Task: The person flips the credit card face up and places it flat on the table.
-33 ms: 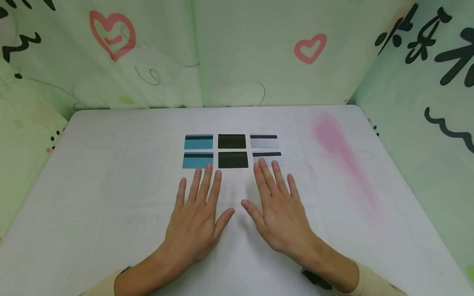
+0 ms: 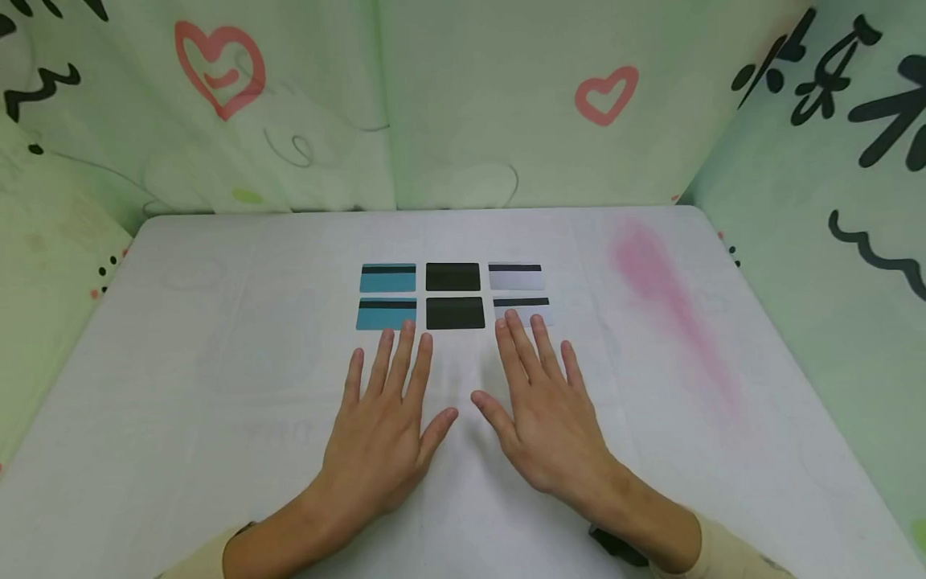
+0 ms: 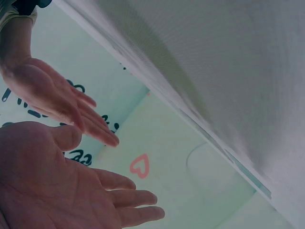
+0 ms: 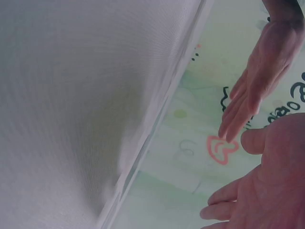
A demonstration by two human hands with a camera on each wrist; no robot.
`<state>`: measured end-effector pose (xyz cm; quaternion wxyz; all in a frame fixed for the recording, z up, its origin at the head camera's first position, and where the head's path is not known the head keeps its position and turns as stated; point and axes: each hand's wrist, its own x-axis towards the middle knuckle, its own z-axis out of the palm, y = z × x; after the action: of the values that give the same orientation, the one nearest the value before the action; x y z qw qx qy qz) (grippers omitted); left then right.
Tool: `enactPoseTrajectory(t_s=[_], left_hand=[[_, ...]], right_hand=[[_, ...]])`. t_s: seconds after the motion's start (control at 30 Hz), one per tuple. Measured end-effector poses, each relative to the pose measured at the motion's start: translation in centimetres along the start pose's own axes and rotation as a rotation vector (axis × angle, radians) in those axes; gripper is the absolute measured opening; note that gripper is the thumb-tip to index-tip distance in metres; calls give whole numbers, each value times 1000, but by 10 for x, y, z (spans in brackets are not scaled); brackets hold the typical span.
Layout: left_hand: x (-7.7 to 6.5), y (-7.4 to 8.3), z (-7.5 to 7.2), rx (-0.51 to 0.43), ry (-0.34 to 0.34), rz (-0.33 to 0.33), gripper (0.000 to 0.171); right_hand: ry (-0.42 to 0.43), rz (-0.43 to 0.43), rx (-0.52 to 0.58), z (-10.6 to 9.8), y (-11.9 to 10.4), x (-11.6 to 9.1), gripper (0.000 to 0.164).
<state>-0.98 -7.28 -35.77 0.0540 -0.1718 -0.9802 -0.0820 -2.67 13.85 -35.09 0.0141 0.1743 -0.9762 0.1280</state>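
Observation:
Two rows of flat cards lie on the white table in front of my hands, three to a row. On the left are two blue cards [image 2: 387, 281] with a black stripe, in the middle two plain black cards [image 2: 452, 277], on the right two white cards [image 2: 516, 281] with a dark stripe. My left hand [image 2: 379, 438] is palm down with fingers spread, fingertips by the front blue card. My right hand [image 2: 553, 426] has the same pose, its fingertips overlapping the front white card in the head view. Both palms show bare in the wrist views, holding nothing.
A small black object [image 2: 617, 547] sits partly hidden beneath the right forearm. The white table [image 2: 217, 386] carries a pink smear [image 2: 669, 297] at the right. Pale green cloth walls [image 2: 470, 104] with printed hearts and black marks enclose its back and sides.

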Motion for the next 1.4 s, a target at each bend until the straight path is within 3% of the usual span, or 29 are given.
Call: enactPoseTrajectory(t_s=[0.67,1.1,1.4], left_hand=[[0,-8,-5,19,47,-3,85],[9,-18,-1,-14,9,-16,82],[19,-25,-2,-7,-12,-23,81]], right_hand=[[24,-12,13,-3,-1,3,83],[51,-26,16,1,5,19,81],[14,-16,43,5,8,34,81]])
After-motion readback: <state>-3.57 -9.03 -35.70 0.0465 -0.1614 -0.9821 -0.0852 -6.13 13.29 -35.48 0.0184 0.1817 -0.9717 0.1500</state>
